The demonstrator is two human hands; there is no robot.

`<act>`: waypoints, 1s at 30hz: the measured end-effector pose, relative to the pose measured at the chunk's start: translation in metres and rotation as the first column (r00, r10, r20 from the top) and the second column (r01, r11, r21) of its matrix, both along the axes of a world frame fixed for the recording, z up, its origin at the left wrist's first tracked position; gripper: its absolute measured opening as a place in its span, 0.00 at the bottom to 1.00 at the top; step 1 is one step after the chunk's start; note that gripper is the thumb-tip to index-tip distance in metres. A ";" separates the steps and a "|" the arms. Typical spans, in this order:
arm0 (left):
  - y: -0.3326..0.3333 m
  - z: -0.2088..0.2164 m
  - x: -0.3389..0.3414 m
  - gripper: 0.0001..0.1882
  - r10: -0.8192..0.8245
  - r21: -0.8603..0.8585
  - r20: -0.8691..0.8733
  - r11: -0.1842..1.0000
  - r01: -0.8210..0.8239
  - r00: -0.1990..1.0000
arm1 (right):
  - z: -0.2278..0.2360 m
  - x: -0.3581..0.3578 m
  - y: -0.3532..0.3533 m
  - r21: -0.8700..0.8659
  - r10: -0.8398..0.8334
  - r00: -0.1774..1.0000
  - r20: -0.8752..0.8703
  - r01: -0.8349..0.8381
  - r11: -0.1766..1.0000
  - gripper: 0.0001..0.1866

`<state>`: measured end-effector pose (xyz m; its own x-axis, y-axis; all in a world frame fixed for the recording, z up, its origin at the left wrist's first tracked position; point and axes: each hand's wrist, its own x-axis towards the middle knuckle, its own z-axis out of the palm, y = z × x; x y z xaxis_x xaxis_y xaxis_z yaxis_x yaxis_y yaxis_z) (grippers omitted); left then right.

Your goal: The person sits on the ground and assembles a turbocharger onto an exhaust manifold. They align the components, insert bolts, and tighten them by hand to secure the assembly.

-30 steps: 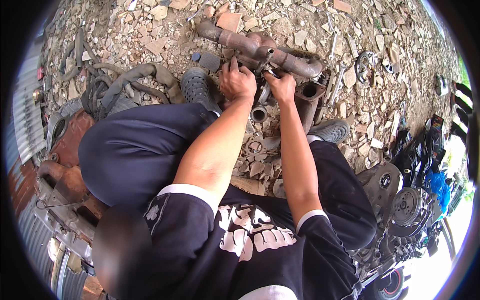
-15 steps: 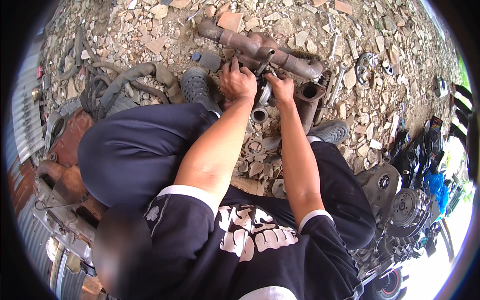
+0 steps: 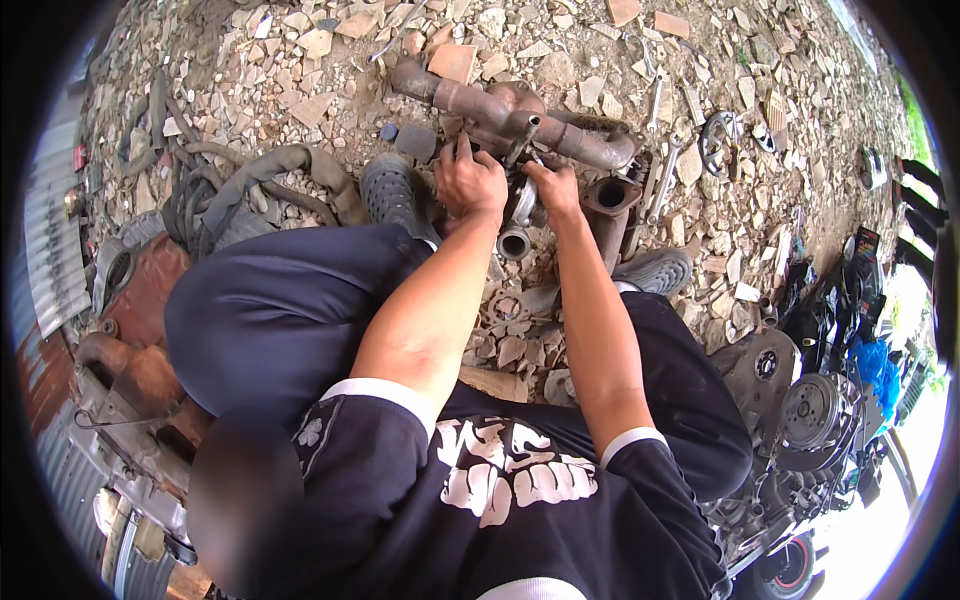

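Note:
I am crouched over a rusty exhaust pipe assembly (image 3: 480, 100) lying on rubble. My left hand (image 3: 468, 183) grips a metal part at the pipe's junction, its fingers curled around it. Close beside it, my right hand (image 3: 553, 186) holds the same cluster of parts, just above a short grey tube end (image 3: 513, 243). Both forearms reach forward between my knees. What the fingers pinch is hidden by the hands themselves.
Broken stone and brick cover the ground (image 3: 300, 70). Black hoses (image 3: 230, 185) lie at the left, wrenches (image 3: 668, 165) and a round gear-like part (image 3: 718, 140) at the right. Engine parts (image 3: 800, 410) stand at the lower right, rusty metal (image 3: 130, 370) at the lower left.
Both hands stay on the pipe junction; they have shifted only slightly. Nothing else has moved.

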<state>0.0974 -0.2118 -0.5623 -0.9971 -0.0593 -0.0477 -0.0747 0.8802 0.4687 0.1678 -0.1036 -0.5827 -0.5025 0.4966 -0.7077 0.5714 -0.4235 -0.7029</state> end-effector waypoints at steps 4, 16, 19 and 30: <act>0.002 0.001 -0.001 0.22 -0.002 0.009 0.000 1.000 0.002 1.000 | -0.012 0.001 0.002 0.078 -0.009 0.998 0.056 0.005 0.997 0.15; 0.001 0.002 0.000 0.21 -0.011 -0.010 -0.012 1.000 0.011 1.000 | -0.002 0.003 -0.002 0.231 0.034 0.997 0.064 -0.048 0.972 0.20; 0.002 0.002 0.000 0.21 -0.012 0.007 -0.006 1.000 0.012 1.000 | -0.004 0.001 0.001 0.078 0.030 0.996 -0.083 -0.024 0.997 0.19; 0.003 -0.001 0.001 0.21 -0.011 -0.001 -0.058 1.000 0.011 0.998 | -0.022 0.007 0.002 0.045 -0.017 1.000 -0.002 0.017 0.999 0.12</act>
<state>0.0988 -0.2088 -0.5628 -0.9988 -0.0478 0.0099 -0.0375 0.8811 0.4715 0.1743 -0.1015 -0.6046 -0.4950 0.5366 -0.6834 0.5630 -0.4009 -0.7227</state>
